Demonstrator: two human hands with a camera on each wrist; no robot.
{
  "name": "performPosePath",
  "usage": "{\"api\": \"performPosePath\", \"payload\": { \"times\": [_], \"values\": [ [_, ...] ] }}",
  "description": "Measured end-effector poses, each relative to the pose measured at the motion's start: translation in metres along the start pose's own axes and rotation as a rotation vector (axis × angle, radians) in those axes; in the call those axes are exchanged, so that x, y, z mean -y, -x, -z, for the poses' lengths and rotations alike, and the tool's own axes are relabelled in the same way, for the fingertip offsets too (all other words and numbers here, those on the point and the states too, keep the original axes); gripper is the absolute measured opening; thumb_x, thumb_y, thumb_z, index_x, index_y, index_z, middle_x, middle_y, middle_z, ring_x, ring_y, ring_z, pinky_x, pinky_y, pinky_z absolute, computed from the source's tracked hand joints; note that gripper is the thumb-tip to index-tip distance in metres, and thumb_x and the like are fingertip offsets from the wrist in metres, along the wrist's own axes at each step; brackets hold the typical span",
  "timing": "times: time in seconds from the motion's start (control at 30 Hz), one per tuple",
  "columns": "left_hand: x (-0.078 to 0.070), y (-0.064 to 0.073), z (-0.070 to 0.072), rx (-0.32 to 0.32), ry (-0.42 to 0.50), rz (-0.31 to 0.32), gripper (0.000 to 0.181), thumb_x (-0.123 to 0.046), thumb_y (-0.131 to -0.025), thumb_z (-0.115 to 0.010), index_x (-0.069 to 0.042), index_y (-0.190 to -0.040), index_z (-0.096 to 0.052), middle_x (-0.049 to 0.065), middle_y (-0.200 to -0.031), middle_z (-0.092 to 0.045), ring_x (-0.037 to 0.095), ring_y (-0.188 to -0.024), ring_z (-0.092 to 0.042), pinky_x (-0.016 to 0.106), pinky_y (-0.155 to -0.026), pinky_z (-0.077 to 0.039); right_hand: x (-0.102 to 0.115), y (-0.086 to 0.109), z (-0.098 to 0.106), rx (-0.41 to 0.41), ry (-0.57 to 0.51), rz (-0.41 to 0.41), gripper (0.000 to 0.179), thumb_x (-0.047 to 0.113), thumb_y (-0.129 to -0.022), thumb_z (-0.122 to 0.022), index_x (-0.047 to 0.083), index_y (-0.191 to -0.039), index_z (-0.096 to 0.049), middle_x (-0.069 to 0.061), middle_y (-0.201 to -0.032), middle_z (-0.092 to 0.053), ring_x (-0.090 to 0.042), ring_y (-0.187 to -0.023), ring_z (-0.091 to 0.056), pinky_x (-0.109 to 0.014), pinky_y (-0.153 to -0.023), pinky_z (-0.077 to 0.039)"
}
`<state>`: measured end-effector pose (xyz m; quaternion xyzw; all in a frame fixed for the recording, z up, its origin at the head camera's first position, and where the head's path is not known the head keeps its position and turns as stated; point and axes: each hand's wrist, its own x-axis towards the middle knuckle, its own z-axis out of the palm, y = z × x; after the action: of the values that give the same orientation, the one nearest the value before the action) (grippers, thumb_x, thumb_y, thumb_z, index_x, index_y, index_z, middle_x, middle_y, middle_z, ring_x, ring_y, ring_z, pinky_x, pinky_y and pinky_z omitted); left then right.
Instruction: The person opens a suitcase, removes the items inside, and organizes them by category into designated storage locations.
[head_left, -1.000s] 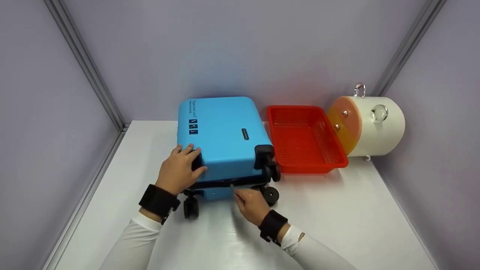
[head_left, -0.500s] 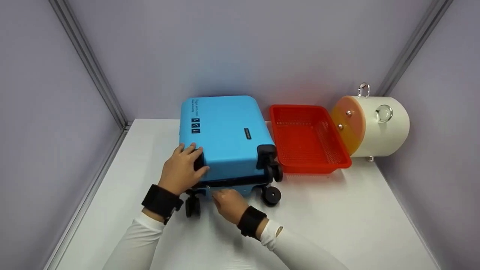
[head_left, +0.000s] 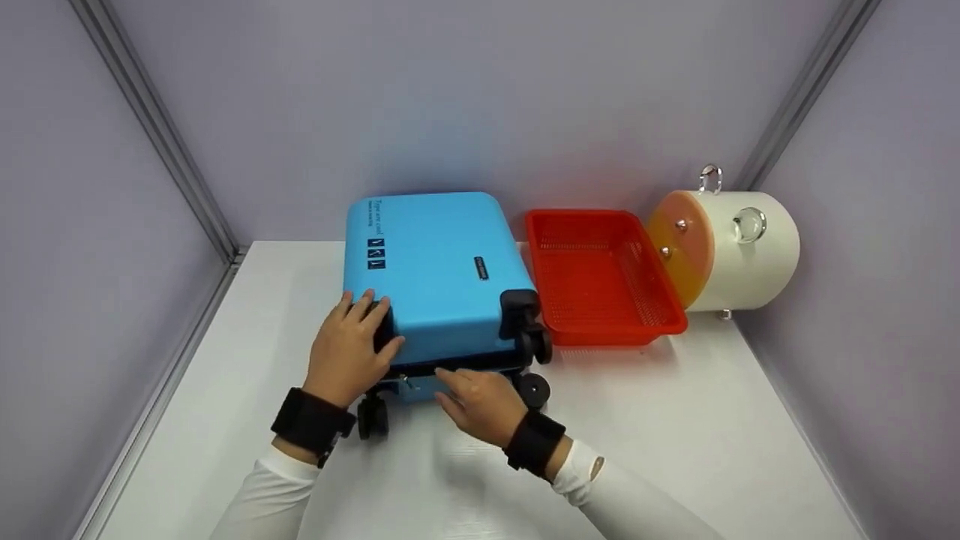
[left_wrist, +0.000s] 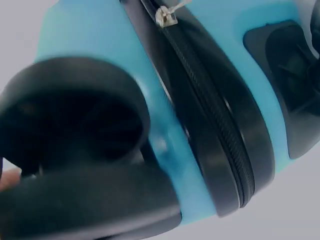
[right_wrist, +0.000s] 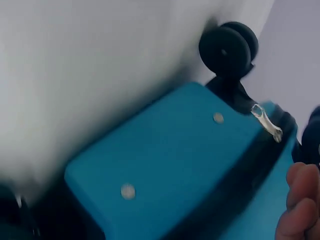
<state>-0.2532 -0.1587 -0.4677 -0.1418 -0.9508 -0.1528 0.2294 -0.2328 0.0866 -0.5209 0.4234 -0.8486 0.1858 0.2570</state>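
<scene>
A light blue hard-shell suitcase (head_left: 442, 255) lies flat on the table, its wheeled end facing me. My left hand (head_left: 346, 358) rests on its near left corner, fingers spread over the black wheel mount. A black zipper band (left_wrist: 215, 105) runs round the side. Its metal zipper pull (right_wrist: 267, 122) hangs near the left corner, apart from both hands. My right hand (head_left: 484, 405) is at the middle of the near side, fingers extended by the band and holding nothing. Whether the fingertips touch the band is hard to tell.
Right of the suitcase stands a red plastic basket (head_left: 592, 339). Beyond it a white cylinder (head_left: 757, 262) with an orange and yellow end and clear rings lies on its side. Black caster wheels (head_left: 534, 390) stick out towards me. Grey walls enclose the white table (head_left: 660, 442).
My right hand drew the zipper pull leftward along the near side, then let go of it and moved back right with its fingers straightened. The left hand stayed on the corner.
</scene>
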Motion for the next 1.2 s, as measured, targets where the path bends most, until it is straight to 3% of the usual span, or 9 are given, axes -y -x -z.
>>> {"api": "performPosePath", "payload": {
  "times": [0.1,0.27,0.33,0.43,0.5,0.6,0.7,0.8,1.2],
  "values": [
    [-0.002,0.013,-0.007,-0.147,-0.023,-0.08,0.055,-0.029,-0.092,-0.088,0.004,-0.134,-0.073,0.028,-0.139,-0.07,0.051,-0.137,-0.062,0.064,-0.114,-0.05,-0.008,-0.002,0.016,-0.097,-0.008,0.024,0.037,0.015,-0.094,-0.086,-0.003,-0.124,-0.077,-0.004,-0.077,-0.069,-0.011,-0.06,-0.061,-0.022,-0.057,-0.053],
    [-0.006,0.042,-0.018,-0.411,-0.025,-0.339,0.026,-0.022,-0.099,-0.079,0.003,-0.091,-0.079,0.018,-0.097,-0.076,0.035,-0.093,-0.072,0.048,-0.082,-0.062,-0.026,-0.015,0.043,-0.199,0.003,0.018,0.044,0.02,-0.091,-0.09,-0.003,-0.125,-0.075,-0.009,-0.095,-0.072,-0.017,-0.076,-0.068,-0.027,-0.071,-0.061],
    [-0.009,0.052,-0.021,-0.457,-0.027,-0.42,0.04,-0.025,-0.107,-0.069,-0.003,-0.073,-0.07,0.01,-0.077,-0.066,0.026,-0.07,-0.063,0.037,-0.063,-0.056,-0.035,-0.019,0.052,-0.193,0.029,-0.019,0.049,0.025,-0.092,-0.09,-0.002,-0.129,-0.074,-0.014,-0.107,-0.071,-0.023,-0.09,-0.068,-0.034,-0.082,-0.062],
    [-0.016,0.064,-0.025,-0.444,-0.044,-0.456,0.058,-0.034,-0.114,-0.055,-0.012,-0.06,-0.052,-0.001,-0.059,-0.046,0.013,-0.051,-0.041,0.024,-0.045,-0.033,-0.05,-0.024,0.062,-0.132,0.07,-0.121,0.06,0.034,-0.092,-0.089,0.0,-0.137,-0.07,-0.022,-0.13,-0.067,-0.034,-0.114,-0.065,-0.049,-0.098,-0.058],
    [-0.02,0.069,-0.028,-0.385,-0.066,-0.415,0.061,-0.037,-0.112,-0.059,-0.016,-0.057,-0.044,-0.005,-0.055,-0.035,0.008,-0.047,-0.029,0.021,-0.045,-0.019,-0.06,-0.026,0.066,-0.065,0.076,-0.198,0.07,0.041,-0.092,-0.089,0.002,-0.145,-0.066,-0.026,-0.145,-0.06,-0.041,-0.128,-0.06,-0.058,-0.105,-0.054],
    [-0.026,0.075,-0.036,-0.235,-0.12,-0.251,0.062,-0.037,-0.104,-0.072,-0.017,-0.055,-0.041,-0.005,-0.052,-0.032,0.006,-0.044,-0.026,0.021,-0.047,-0.013,-0.073,-0.026,0.07,0.051,0.053,-0.296,0.082,0.049,-0.092,-0.086,0.007,-0.156,-0.057,-0.027,-0.163,-0.047,-0.051,-0.147,-0.049,-0.069,-0.115,-0.045],
    [-0.032,0.08,-0.046,-0.068,-0.182,-0.061,0.059,-0.036,-0.098,-0.08,-0.014,-0.055,-0.046,0.0,-0.05,-0.043,0.01,-0.04,-0.039,0.025,-0.04,-0.024,-0.083,-0.024,0.068,0.161,0.023,-0.35,0.091,0.054,-0.092,-0.084,0.014,-0.165,-0.048,-0.022,-0.174,-0.037,-0.055,-0.156,-0.038,-0.074,-0.119,-0.038],
    [-0.035,0.083,-0.056,0.024,-0.212,0.054,0.055,-0.036,-0.1,-0.078,-0.009,-0.058,-0.053,0.007,-0.053,-0.053,0.018,-0.041,-0.052,0.033,-0.037,-0.038,-0.089,-0.02,0.064,0.255,0.023,-0.36,0.095,0.058,-0.093,-0.082,0.019,-0.169,-0.041,-0.017,-0.178,-0.031,-0.054,-0.16,-0.031,-0.073,-0.123,-0.035],
    [-0.017,0.077,-0.079,-0.065,-0.16,0.06,0.058,-0.033,-0.096,-0.084,-0.016,-0.058,-0.043,-0.004,-0.046,-0.035,0.012,-0.038,-0.041,0.029,-0.039,-0.028,-0.094,-0.014,0.051,0.277,0.059,-0.306,0.079,0.047,-0.103,-0.075,0.016,-0.168,-0.043,-0.022,-0.172,-0.041,-0.057,-0.158,-0.034,-0.065,-0.129,-0.031]
  ]
}}
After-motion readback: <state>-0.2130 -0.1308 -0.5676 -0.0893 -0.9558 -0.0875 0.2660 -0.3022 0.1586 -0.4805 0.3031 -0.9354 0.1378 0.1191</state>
